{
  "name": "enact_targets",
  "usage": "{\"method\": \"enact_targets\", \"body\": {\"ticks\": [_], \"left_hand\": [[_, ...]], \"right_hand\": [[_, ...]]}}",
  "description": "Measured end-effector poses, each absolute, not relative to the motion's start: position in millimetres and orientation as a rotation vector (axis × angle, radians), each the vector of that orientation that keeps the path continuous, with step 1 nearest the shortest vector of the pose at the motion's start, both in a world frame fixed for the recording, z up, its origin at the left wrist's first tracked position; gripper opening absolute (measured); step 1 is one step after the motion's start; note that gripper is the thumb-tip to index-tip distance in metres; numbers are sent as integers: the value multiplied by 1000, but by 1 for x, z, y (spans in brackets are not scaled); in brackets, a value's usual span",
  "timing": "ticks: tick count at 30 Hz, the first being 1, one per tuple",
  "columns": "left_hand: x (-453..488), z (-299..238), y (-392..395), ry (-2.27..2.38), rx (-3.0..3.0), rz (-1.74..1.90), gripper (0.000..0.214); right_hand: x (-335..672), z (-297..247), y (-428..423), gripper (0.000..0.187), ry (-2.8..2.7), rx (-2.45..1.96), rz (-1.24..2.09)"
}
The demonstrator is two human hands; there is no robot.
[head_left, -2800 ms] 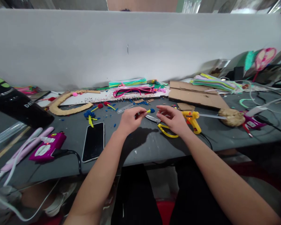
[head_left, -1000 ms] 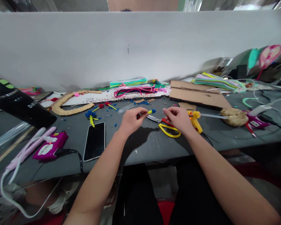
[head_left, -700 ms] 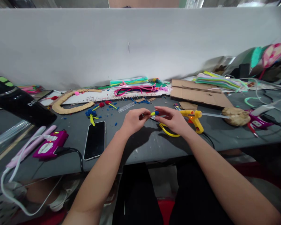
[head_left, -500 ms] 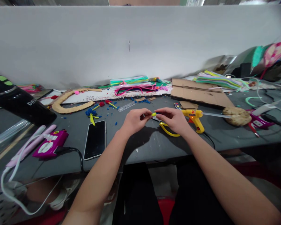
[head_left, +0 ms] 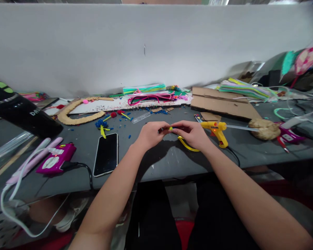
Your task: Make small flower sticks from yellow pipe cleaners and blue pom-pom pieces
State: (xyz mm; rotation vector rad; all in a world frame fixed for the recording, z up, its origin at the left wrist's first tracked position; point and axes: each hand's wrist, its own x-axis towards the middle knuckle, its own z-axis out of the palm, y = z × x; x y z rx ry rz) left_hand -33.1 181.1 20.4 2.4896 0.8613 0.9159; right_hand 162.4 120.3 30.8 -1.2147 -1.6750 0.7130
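Yellow shows as a speck of the fuzzy piece [head_left: 171, 128], between my fingertips and raised above the table [head_left: 161, 170]. What has just changed is at its blue end: my right hand [head_left: 194, 134] has come in from the side and its thumb and fingers have narrowed over that tip, hiding it. My left hand [head_left: 151, 134] pinches the yellow end as before. So both hands now share the piece, and I judge the step in hand to be working that end by feel; its shape I cannot tell.

Taking the piece as the dial's centre, with twelve away from me, the yellow handle loop [head_left: 188, 147] lies near, between four and five, and the glue gun [head_left: 215, 131] at three. Farther out, the blue tuft [head_left: 101, 124] is at nine, the phone [head_left: 106, 154] at eight, the pink bundle [head_left: 151, 98] at eleven.
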Motion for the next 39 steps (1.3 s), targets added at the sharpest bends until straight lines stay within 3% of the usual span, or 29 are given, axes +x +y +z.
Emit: {"method": "enact_targets", "body": {"ticks": [6,13,18,23,33,39], "left_hand": [[-33,19,181,826,2469,983,11],[-36,22,183,885,2395,1042,8],[-55,30,194,1072,2121,1293,14],[-82,40,194,1205,1932,1431,14],[-120,60,144,1268,1740,1458,16],[-126,58,103,876,1147,1517,21]], "right_hand": [[162,26,122,26,-1663,-1192,767],[162,28,122,45,-1514,-1215,789],[166,24,123,35,-1467,-1310,683],[139,14,119,19,-1781,-1330,736],[79,3,135,25,-2273,-1266,583],[68,0,138,22,-2387,-1315,427]]}}
